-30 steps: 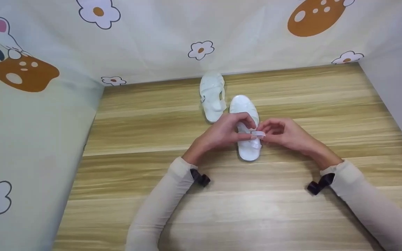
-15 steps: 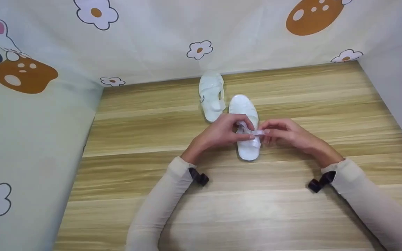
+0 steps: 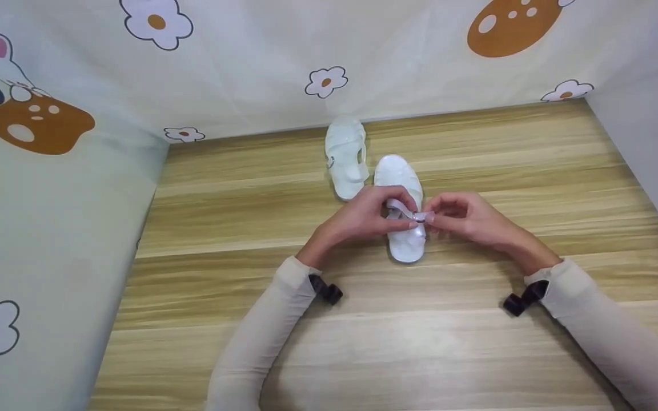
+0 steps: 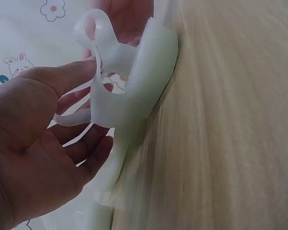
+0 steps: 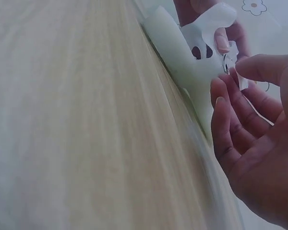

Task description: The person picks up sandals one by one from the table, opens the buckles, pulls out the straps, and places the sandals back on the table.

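Note:
A white sandal lies on the wood-patterned surface, its toe toward the back wall. Over its middle my left hand pinches the ankle strap by the small metal buckle. The strap arches in a loop below the left index finger. From the other side my right hand pinches the strap's free end between thumb and fingers. In the right wrist view the metal buckle shows right beside the right fingertips. The left wrist view has the strap curled above the sandal's heel.
A second white sandal lies to the left and farther back, close to the patterned back wall. Side walls stand at left and right. Black wrist cameras sit on both sleeves.
The right fingers have shifted their grip on the strap's end. A loop of strap has come into view under the left index finger. The sandals have stayed in place.

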A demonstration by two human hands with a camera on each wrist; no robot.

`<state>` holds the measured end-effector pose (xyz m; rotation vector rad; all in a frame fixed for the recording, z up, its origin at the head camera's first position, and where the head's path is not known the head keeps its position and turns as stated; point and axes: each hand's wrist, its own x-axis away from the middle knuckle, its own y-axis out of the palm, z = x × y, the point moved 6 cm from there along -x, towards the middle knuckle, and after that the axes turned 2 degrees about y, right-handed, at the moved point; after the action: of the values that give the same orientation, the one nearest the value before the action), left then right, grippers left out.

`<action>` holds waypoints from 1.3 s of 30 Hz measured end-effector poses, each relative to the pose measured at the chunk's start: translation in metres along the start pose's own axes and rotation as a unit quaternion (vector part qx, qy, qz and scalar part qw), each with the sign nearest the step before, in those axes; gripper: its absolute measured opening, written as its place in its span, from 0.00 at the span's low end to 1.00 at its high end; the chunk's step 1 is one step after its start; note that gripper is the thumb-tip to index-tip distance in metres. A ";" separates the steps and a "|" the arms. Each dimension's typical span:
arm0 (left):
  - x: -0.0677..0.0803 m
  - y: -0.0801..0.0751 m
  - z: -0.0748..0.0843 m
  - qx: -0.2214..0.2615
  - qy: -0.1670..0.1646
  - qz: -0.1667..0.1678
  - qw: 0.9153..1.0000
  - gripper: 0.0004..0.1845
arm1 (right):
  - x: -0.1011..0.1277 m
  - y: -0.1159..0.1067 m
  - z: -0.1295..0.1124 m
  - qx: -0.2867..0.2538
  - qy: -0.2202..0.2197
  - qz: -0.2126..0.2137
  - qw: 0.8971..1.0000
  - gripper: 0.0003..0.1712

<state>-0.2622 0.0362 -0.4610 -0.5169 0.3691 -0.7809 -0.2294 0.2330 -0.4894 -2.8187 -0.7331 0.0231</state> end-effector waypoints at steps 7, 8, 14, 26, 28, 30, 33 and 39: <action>0.000 0.002 0.002 0.003 -0.002 0.007 1.000 0.11 | 0.001 -0.001 0.000 0.005 0.019 0.011 1.000 0.11; -0.001 0.003 0.002 0.004 0.002 0.008 1.000 0.11 | 0.001 -0.001 0.000 0.006 0.021 0.011 1.000 0.11; -0.001 0.005 0.002 -0.001 0.006 0.014 1.000 0.10 | 0.000 -0.002 0.001 0.012 0.021 0.013 1.000 0.11; -0.001 0.008 0.000 0.006 0.001 0.029 1.000 0.10 | -0.001 -0.002 0.001 0.018 0.024 0.017 0.999 0.10; -0.001 0.008 0.000 0.010 0.001 0.032 0.999 0.10 | -0.001 -0.002 0.002 0.018 0.023 0.017 0.999 0.10; -0.001 0.009 0.000 0.014 0.000 0.033 0.999 0.10 | -0.001 -0.002 0.002 0.019 0.023 0.017 0.999 0.10; -0.001 0.009 0.000 0.019 -0.004 0.035 0.999 0.09 | -0.001 -0.002 0.002 0.019 0.024 0.018 0.999 0.10; -0.001 0.009 0.001 0.020 -0.005 0.041 0.999 0.09 | -0.001 -0.003 0.003 0.018 0.030 0.030 0.999 0.10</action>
<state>-0.2574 0.0424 -0.4654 -0.4649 0.3630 -0.7048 -0.2315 0.2354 -0.4915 -2.7934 -0.6287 -0.0391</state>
